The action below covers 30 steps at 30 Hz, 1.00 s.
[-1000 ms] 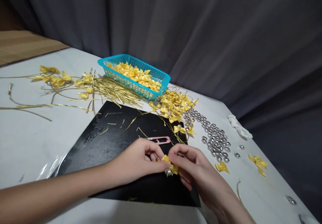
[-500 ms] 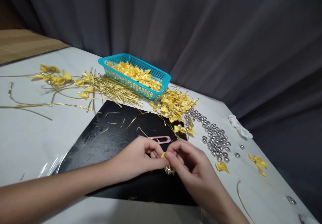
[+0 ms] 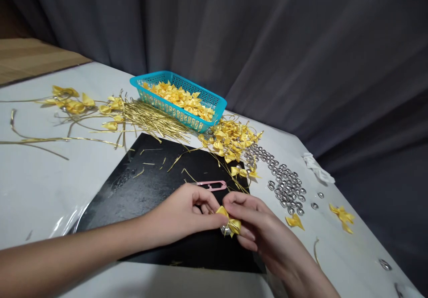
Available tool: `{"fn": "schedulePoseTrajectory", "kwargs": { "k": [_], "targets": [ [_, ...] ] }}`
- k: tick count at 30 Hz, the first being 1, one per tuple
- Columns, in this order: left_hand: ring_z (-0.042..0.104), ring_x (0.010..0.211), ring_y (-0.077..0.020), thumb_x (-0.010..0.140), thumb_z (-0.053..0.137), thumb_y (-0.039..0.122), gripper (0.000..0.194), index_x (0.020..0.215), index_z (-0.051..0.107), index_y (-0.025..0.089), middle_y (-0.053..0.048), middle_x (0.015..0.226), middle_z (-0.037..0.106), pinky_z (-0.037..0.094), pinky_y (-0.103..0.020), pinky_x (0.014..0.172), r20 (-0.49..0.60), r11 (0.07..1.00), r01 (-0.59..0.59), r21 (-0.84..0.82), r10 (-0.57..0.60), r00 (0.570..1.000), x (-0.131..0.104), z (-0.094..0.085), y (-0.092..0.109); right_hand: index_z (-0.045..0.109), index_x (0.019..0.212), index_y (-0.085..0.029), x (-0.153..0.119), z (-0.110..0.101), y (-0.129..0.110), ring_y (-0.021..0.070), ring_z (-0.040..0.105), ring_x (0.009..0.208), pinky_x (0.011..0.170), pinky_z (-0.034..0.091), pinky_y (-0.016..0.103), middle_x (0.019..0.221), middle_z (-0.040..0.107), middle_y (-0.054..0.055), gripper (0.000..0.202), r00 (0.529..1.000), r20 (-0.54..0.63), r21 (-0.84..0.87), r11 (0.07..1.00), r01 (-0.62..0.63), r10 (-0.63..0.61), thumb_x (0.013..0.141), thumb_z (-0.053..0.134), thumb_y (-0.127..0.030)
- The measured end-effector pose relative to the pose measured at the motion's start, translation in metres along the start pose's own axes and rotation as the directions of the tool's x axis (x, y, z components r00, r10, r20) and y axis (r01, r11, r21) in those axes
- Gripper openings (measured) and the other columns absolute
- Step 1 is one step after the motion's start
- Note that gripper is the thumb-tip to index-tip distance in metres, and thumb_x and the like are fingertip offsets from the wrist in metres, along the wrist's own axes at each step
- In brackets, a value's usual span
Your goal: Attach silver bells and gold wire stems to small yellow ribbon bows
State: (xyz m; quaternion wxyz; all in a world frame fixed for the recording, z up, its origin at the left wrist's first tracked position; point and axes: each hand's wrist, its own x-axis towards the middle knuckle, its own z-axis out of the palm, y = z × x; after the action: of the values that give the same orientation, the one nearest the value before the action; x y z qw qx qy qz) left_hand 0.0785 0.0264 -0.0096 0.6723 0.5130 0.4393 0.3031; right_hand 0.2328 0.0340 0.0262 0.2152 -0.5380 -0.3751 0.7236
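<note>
Over the black mat [image 3: 150, 200], a yellow ribbon bow [image 3: 235, 225] with a shiny silver bead [image 3: 225, 230] at its lower left sits between my two hands. My left hand [image 3: 197, 211] pinches the bow's left side between thumb and fingers. At its upper right, the thumb and forefinger of my right hand [image 3: 259, 224] are pressed together near the ribbon's edge; whatever fine part they pinch is too small to make out. A pink thread snipper [image 3: 216, 185] lies on the mat just beyond my hands.
A turquoise basket [image 3: 219, 110] of yellow bows stands at the back, gold wires [image 3: 154, 119] before it. Wired bows [image 3: 230, 137] and silver beads [image 3: 289, 188] lie to the right. More wired bows [image 3: 75, 106] are at the left; crumpled white material [image 3: 317, 168] rests near the right edge.
My right hand has turned and its lower fingers have spread below the bow. More of the yellow ribbon and the bead now shows between my hands.
</note>
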Motion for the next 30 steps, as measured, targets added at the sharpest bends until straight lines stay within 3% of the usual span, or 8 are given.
{"fn": "schedulePoseTrajectory", "kwargs": {
  "k": [3,8,13,19,24,30],
  "targets": [
    [0.034,0.048,-0.006,0.066,0.066,0.033,0.021,0.061,0.06,0.013,0.006,0.054,0.05,0.025,-0.02,0.046,-0.005,1.0,-0.003,-0.012,0.003,1.0,0.0003,-0.0002,0.0004,0.05,0.065,-0.017,0.0007,-0.0007,0.0002,0.0009,0.011,0.036,0.035,0.009,0.017,0.04,0.029,-0.012,0.031,1.0,-0.009,-0.012,1.0,-0.003,0.003,0.06,0.072,-0.037],
    [0.039,0.052,-0.0072,0.065,0.065,0.031,0.019,0.06,0.058,0.014,0.005,0.056,0.052,0.027,-0.02,0.049,-0.026,0.999,0.011,-0.036,-0.012,1.0,-0.0003,0.0,0.0021,0.051,0.066,-0.017,-0.0016,-0.0007,0.0017,0.0029,0.017,0.041,0.038,0.01,0.019,0.048,0.03,-0.01,0.033,0.974,-0.086,-0.239,0.953,0.184,-0.209,0.067,0.068,-0.046],
    [0.039,0.051,-0.0072,0.066,0.065,0.029,0.018,0.06,0.058,0.014,0.006,0.054,0.05,0.027,-0.021,0.05,-0.025,0.998,0.006,-0.056,-0.007,1.0,-0.0009,-0.0001,0.0037,0.049,0.068,-0.017,-0.0059,0.0004,0.0027,0.0049,0.02,0.045,0.042,0.014,0.02,0.051,0.031,-0.008,0.03,0.956,-0.054,-0.343,0.904,0.255,-0.29,0.075,0.061,-0.044],
    [0.042,0.054,-0.0075,0.065,0.065,0.029,0.019,0.059,0.057,0.013,0.004,0.058,0.054,0.03,-0.021,0.052,-0.004,0.996,-0.013,-0.086,0.013,1.0,-0.0001,-0.0009,0.0029,0.049,0.071,-0.018,-0.0047,0.0039,0.0035,0.0082,0.03,0.052,0.048,0.023,0.021,0.058,0.036,-0.005,0.023,0.887,-0.018,-0.497,0.774,0.392,-0.461,0.079,0.054,-0.038],
    [0.032,0.046,-0.0045,0.066,0.063,0.031,0.022,0.057,0.052,0.014,0.007,0.051,0.044,0.024,-0.019,0.046,0.02,1.0,-0.005,-0.016,0.006,1.0,-0.0002,0.0005,0.0,0.05,0.073,-0.017,0.0012,0.0013,0.004,0.0074,0.028,0.048,0.045,0.021,0.022,0.054,0.037,-0.006,0.024,0.924,-0.022,-0.547,0.778,0.309,-0.383,0.075,0.056,-0.04],
    [0.034,0.046,-0.0048,0.064,0.062,0.03,0.02,0.055,0.052,0.014,0.006,0.051,0.047,0.025,-0.019,0.044,0.023,0.999,-0.009,0.031,0.008,1.0,0.0002,0.001,-0.001,0.052,0.071,-0.017,-0.0011,-0.0022,0.0045,0.008,0.028,0.048,0.045,0.021,0.022,0.055,0.037,-0.005,0.023,0.933,-0.018,-0.582,0.763,0.282,-0.359,0.077,0.053,-0.038]
  ]
}}
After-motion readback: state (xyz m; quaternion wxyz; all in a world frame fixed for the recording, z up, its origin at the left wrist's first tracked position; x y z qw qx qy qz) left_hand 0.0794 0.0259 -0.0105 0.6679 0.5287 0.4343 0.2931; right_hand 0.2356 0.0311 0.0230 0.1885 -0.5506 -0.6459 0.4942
